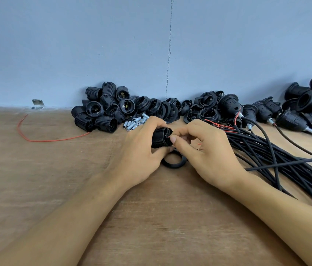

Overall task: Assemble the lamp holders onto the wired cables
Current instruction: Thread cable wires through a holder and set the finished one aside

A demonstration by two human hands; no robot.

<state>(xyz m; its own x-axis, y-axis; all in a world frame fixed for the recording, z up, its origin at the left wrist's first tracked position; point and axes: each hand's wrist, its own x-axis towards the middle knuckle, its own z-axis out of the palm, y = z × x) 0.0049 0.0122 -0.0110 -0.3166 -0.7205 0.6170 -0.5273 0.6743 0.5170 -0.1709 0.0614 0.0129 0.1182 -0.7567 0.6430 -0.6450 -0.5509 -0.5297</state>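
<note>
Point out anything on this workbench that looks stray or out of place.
One thin red wire lies loose and curved on the brown wooden tabletop at the left, apart from the bundle of black cables on the right. A crack runs down the blue wall behind. Nothing else stands out.

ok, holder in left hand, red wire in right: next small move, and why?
Probably feed the red wire into the end face of the lamp holder. The left hand grips the holder, the right hand pinches the wire tip right at that face, and a second red tip pokes out free near the palm.
</note>
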